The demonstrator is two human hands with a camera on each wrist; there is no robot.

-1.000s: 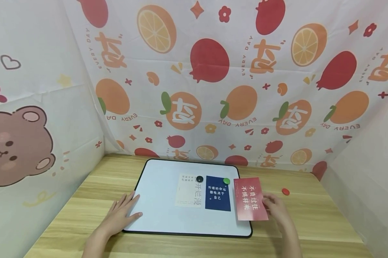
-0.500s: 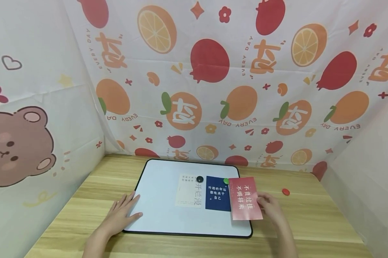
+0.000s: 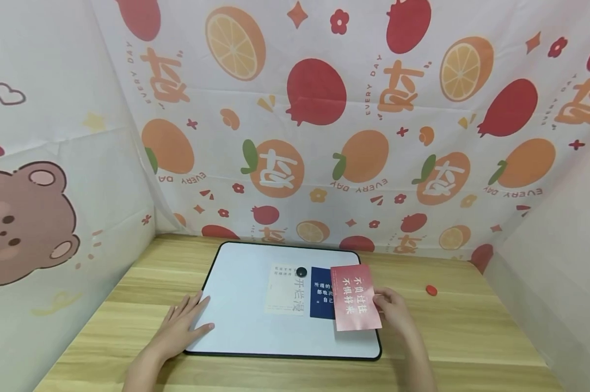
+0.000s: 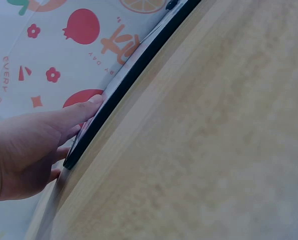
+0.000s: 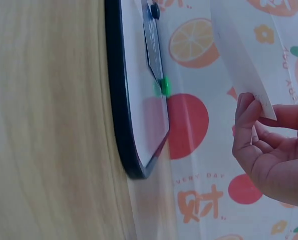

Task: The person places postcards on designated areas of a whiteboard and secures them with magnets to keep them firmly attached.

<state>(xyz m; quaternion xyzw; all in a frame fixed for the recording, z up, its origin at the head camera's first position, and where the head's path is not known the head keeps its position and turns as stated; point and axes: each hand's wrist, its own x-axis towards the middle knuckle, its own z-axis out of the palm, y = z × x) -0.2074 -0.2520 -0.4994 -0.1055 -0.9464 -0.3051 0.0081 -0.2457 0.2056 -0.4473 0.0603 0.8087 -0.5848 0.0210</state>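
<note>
My right hand pinches the right edge of a red card printed with white characters, holding it raised above the right part of a whiteboard. In the right wrist view, thumb and fingers meet at the corner of that card. The card overlaps a blue card in the head view and hides the green magnet, which the right wrist view shows. Left of these lies a pale card under a black magnet. My left hand rests spread on the board's left edge, thumb on its surface.
A round red magnet lies on the wooden table right of the board. Behind the table hangs a fruit-print cloth, and a cloth with a bear covers the left side.
My right hand has carried the red card leftward, from the board's right edge to over the blue card, covering the green magnet in the head view. My left hand has stayed put.
</note>
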